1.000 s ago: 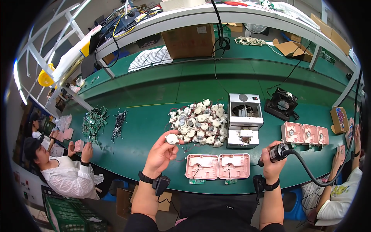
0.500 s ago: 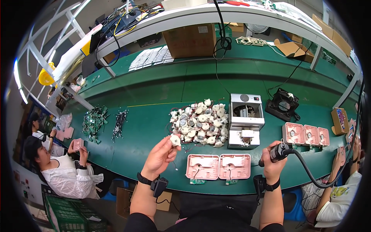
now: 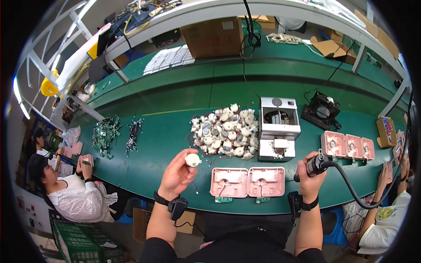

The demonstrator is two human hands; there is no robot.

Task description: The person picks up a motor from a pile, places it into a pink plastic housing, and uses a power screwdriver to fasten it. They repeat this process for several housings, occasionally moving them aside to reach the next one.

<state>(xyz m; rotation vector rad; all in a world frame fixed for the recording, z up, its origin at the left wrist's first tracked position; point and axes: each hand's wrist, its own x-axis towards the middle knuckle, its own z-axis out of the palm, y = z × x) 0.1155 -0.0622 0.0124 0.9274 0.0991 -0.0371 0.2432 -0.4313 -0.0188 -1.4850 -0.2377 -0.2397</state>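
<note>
Pinching with thumb and fingertips, the left hand (image 3: 176,174) is set around a white motor (image 3: 192,160), which is held above the tabletop (image 3: 162,136) toward its near edge, a thin lead hanging below. A black tool (image 3: 314,165) with a thick cable (image 3: 346,179) is grasped in the curled right hand (image 3: 312,177). Between the hands, two pink shells (image 3: 229,182) are laid side by side at the near edge. Beyond them, motors are heaped in a pile (image 3: 226,133), just left of a silver machine (image 3: 277,131). Toward the right end are placed a black fan (image 3: 323,111), three more shells (image 3: 353,145) and a small box (image 3: 387,131); toward the left end, green boards (image 3: 106,136) and dark leads (image 3: 133,138) are heaped. A pale shelf (image 3: 210,22) is raised over the far side, where a carton (image 3: 210,39) is seen. At the left end, a pink part is handled by a seated person (image 3: 79,197).

Compared with half a second ago, the motor has been brought slightly left and nearer the near edge; the shells are left unmoved, and the view is tilted lower.
</note>
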